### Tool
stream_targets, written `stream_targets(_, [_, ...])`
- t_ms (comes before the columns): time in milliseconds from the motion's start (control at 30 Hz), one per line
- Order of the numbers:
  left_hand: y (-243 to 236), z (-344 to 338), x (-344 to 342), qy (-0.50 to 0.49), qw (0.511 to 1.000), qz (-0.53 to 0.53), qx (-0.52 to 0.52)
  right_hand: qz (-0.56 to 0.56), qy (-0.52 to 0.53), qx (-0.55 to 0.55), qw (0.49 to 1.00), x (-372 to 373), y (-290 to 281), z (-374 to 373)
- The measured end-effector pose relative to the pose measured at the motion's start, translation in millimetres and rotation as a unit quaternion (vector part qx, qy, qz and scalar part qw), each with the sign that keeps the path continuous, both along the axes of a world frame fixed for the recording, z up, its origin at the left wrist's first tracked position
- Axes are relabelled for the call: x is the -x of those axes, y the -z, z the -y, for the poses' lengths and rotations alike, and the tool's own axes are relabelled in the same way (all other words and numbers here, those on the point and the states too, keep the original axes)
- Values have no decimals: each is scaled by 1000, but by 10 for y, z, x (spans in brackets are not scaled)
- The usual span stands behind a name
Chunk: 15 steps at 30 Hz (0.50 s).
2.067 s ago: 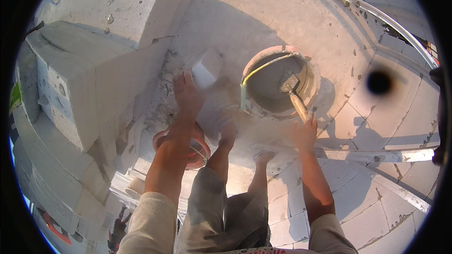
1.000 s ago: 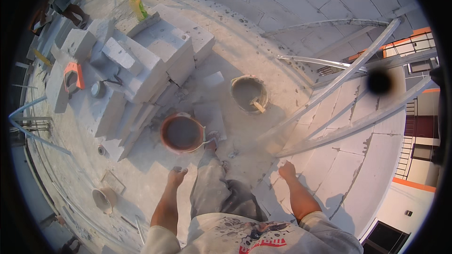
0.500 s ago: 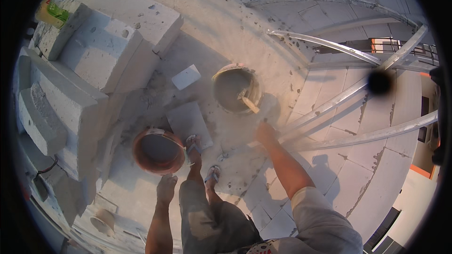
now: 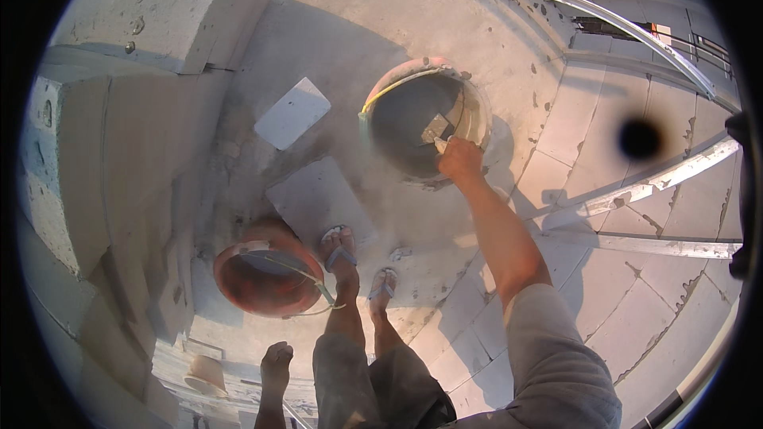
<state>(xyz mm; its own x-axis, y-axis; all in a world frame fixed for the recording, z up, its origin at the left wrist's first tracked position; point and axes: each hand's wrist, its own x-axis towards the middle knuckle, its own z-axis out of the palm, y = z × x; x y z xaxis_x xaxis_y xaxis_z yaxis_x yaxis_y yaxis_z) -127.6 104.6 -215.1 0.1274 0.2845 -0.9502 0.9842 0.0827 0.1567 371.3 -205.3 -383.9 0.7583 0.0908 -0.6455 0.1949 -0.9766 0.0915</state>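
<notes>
My right hand [image 4: 461,159] is closed round the handle of a trowel [image 4: 437,129]. The trowel's blade is inside a large round bucket [image 4: 475,103] with a yellowish rim handle, over smooth grey, wet-looking contents. Low on the left, my left hand [image 4: 276,355] hangs with its fingers loosely bent, and nothing shows in it. Nearest to that hand is a reddish-brown bucket [image 4: 230,274], which appears tilted, with a thin handle drooping over its right side. Hand and bucket are apart.
Large pale blocks [image 4: 143,16] are stacked along the left. Two flat light slabs, one a small board [image 4: 292,113], the other a larger sheet [image 4: 322,199], lie on the floor before my feet. Metal bars [image 4: 636,199] cross the block surface at right.
My right hand has moved up to the far bucket and grasped the trowel, whose handle stuck out over the rim before. My left hand is lower in view. The view has shifted closer to the bucket.
</notes>
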Motion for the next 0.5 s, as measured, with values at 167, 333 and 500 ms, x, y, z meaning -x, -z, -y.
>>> stream_targets(167, [10, -33, -188, -54, 998, 18, 13, -5, 44, -27, 999, 98, -43, -142])
stream_targets(333, [67, 95, -217, -34, 997, 72, 21, 20, 91, -96, 991, 173, 40, -224])
stream_targets(500, [39, 241, -71, -27, 999, 40, 16, 75, 238, -159, 955, 656, -366, 99])
